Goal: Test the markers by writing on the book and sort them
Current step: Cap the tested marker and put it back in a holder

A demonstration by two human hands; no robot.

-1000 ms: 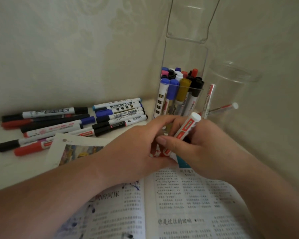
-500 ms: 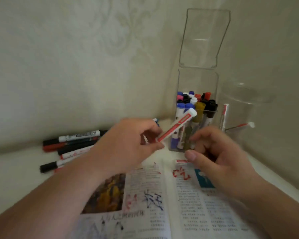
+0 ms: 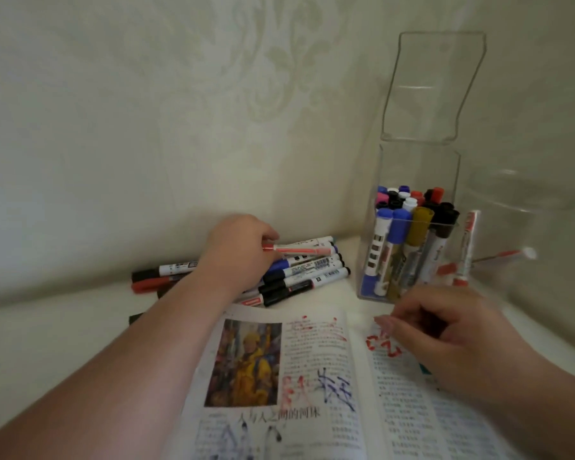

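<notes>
An open book (image 3: 316, 366) with red and blue scribbles lies in front of me. My left hand (image 3: 243, 257) reaches over the pile of loose markers (image 3: 309, 277) by the wall and pinches a red-and-white marker (image 3: 299, 250), which lies level just above the pile. My right hand (image 3: 445, 340) hovers over the book's right page with loosely curled fingers and holds nothing. A clear square box (image 3: 409, 257) with its lid up stands behind the book and holds several upright markers.
A round clear jar (image 3: 525, 227) to the right of the box holds a couple of red-and-white markers (image 3: 467, 247). The patterned wall runs close behind everything. The pile stretches left along the wall to black and red markers (image 3: 153, 280).
My left hand carried the red-and-white marker from above the book leftward and down to the loose pile. My right hand let go of it and sank toward the right page.
</notes>
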